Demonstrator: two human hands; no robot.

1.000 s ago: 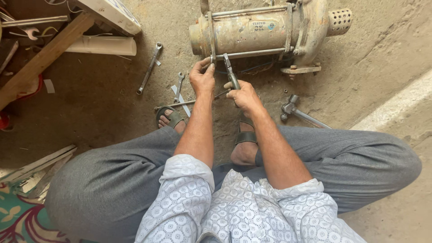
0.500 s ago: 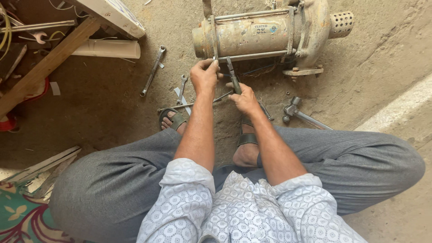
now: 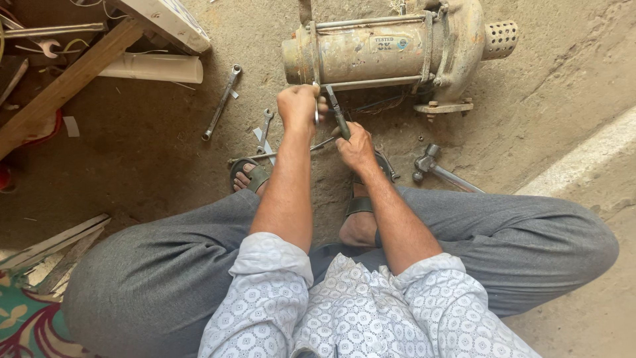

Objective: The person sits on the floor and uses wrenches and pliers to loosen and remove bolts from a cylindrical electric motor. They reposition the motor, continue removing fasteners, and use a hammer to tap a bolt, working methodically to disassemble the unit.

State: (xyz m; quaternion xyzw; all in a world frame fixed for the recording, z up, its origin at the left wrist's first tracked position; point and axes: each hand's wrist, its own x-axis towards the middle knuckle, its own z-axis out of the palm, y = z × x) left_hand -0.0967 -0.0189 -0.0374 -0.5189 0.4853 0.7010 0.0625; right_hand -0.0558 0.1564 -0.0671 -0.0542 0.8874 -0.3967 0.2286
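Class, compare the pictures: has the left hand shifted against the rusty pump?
No. The left hand stays at the near edge of the pump, by its left end.

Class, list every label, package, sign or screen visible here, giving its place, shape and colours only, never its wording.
Label: stuck on the side of the rusty pump body, upper centre; small pale rectangle with a blue patch at its right end.
No packages, signs or screens show.

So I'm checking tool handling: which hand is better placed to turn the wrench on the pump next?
Right, probably. The right hand already grips the wrench by its handle, while the left hand is up at the pump body by the wrench head.
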